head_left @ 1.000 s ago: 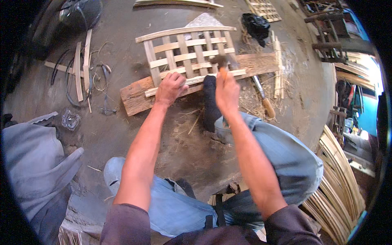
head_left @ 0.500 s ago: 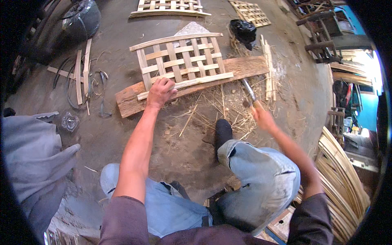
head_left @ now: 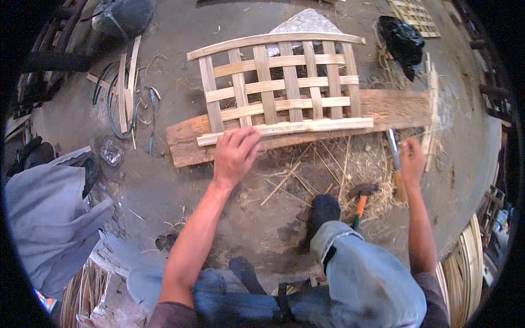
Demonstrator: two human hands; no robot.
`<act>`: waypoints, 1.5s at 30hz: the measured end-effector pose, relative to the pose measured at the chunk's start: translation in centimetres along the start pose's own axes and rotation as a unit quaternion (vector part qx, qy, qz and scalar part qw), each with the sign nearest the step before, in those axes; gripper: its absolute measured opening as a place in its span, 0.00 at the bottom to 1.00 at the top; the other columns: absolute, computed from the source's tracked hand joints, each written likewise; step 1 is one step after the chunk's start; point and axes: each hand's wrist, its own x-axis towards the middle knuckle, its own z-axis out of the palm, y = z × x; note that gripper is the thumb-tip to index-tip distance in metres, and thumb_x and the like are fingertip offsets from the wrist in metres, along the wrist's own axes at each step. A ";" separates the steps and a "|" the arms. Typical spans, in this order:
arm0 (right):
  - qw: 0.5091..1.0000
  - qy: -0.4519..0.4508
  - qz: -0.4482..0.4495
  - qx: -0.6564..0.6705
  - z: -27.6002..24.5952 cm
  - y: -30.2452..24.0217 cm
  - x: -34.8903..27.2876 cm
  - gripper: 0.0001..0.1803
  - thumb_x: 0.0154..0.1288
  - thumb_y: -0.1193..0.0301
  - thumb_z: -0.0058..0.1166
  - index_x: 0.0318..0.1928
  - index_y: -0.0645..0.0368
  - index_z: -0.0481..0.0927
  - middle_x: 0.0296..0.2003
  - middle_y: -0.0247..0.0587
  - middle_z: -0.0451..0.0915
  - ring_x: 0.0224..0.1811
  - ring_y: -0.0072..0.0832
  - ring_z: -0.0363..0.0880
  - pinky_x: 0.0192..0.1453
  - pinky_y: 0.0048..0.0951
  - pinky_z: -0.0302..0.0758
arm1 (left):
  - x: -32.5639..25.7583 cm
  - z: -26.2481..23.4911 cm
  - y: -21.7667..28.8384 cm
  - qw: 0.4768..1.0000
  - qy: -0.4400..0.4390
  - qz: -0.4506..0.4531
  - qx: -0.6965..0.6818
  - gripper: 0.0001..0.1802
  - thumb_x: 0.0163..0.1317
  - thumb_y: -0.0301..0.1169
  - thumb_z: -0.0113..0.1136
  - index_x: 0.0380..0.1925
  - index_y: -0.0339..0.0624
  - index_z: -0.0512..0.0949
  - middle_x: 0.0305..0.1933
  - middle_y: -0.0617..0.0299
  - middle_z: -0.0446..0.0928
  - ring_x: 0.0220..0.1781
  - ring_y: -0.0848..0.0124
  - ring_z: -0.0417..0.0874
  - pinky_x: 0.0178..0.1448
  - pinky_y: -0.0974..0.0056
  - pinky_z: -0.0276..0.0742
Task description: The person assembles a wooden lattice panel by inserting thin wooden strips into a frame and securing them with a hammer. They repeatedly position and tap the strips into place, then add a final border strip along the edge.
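A woven wooden lattice panel [head_left: 289, 85] leans over a rough wooden plank [head_left: 395, 107] on the floor. My left hand [head_left: 236, 156] is closed around the panel's lower rail [head_left: 333, 125], towards its left end. To the right, my right hand [head_left: 412, 164] is raised with its fingers curled together; whatever they hold, if anything, is too small to make out. Just left of that hand is a tool with a narrow metal blade [head_left: 393, 148] and a wooden handle [head_left: 400, 187]. A hammer [head_left: 361, 204] with an orange grip stands near my foot.
Wood shavings [head_left: 377, 203] and thin strips litter the floor below the plank. A black plastic bag [head_left: 401, 44] lies at the far right, near another lattice panel [head_left: 416, 16]. Wooden slats [head_left: 131, 82] and cord are at the left. A grey cloth [head_left: 49, 202] hangs at the near left.
My right hand has come off the tool's wooden handle and moved up beside its blade. My left hand stays on the lower rail. The view has shifted, bringing the hammer into clearer sight.
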 end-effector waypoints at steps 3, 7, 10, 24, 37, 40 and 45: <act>0.998 0.049 -0.019 0.033 1.2 0.5 5.4 0.10 0.69 0.68 0.55 0.44 0.62 0.80 0.36 0.45 0.82 0.38 0.36 0.81 0.43 0.36 0.76 | -0.3 1.5 2.2 0.999 -0.003 -0.014 0.038 0.23 0.57 0.35 0.67 0.54 0.50 0.77 0.59 0.62 0.75 0.60 0.59 0.74 0.62 0.55 0.69; 0.975 0.193 -0.080 0.075 1.8 -0.4 13.9 0.10 0.68 0.69 0.56 0.45 0.62 0.81 0.38 0.45 0.83 0.39 0.32 0.82 0.46 0.32 0.77 | 2.1 4.1 7.8 0.993 -0.111 -0.027 0.025 0.37 0.58 0.44 0.66 0.66 0.46 0.68 0.73 0.54 0.63 0.74 0.53 0.62 0.73 0.51 0.59; 0.954 0.214 -0.211 0.005 1.5 -3.3 22.9 0.10 0.67 0.69 0.57 0.44 0.62 0.81 0.38 0.49 0.83 0.39 0.40 0.82 0.44 0.36 0.77 | 1.9 5.1 11.0 0.982 -0.184 -0.019 -0.030 0.42 0.54 0.45 0.67 0.68 0.44 0.66 0.77 0.49 0.56 0.79 0.52 0.54 0.78 0.50 0.54; 0.853 -0.149 -0.199 -0.459 12.7 10.3 42.8 0.29 0.72 0.56 0.44 0.68 0.54 0.68 0.69 0.48 0.66 0.73 0.42 0.61 0.78 0.39 0.54 | 0.3 4.6 15.8 0.965 -0.082 -0.083 -0.235 0.11 0.55 0.26 0.66 0.40 0.46 0.83 0.46 0.62 0.83 0.47 0.63 0.84 0.50 0.60 0.80; 0.870 -0.091 -0.167 -0.455 14.7 11.0 42.8 0.28 0.74 0.57 0.40 0.69 0.55 0.66 0.69 0.51 0.66 0.70 0.45 0.65 0.75 0.43 0.58 | -3.5 7.5 17.1 0.945 -0.151 -0.068 -0.281 0.09 0.59 0.30 0.65 0.41 0.47 0.83 0.46 0.63 0.83 0.47 0.63 0.83 0.51 0.61 0.79; 0.871 -0.082 -0.159 -0.458 14.7 11.2 42.8 0.27 0.74 0.58 0.39 0.69 0.56 0.66 0.69 0.51 0.65 0.70 0.46 0.65 0.75 0.44 0.59 | -4.0 7.9 16.8 0.939 -0.160 -0.069 -0.297 0.10 0.58 0.30 0.65 0.41 0.47 0.83 0.46 0.63 0.83 0.46 0.63 0.83 0.51 0.61 0.79; 0.841 -0.140 -0.136 -0.506 16.3 9.1 41.9 0.27 0.76 0.57 0.36 0.69 0.54 0.65 0.70 0.48 0.65 0.71 0.46 0.63 0.75 0.47 0.57 | -4.4 7.4 15.8 0.940 -0.166 -0.086 -0.286 0.10 0.58 0.30 0.65 0.41 0.47 0.83 0.45 0.64 0.83 0.46 0.64 0.83 0.51 0.61 0.78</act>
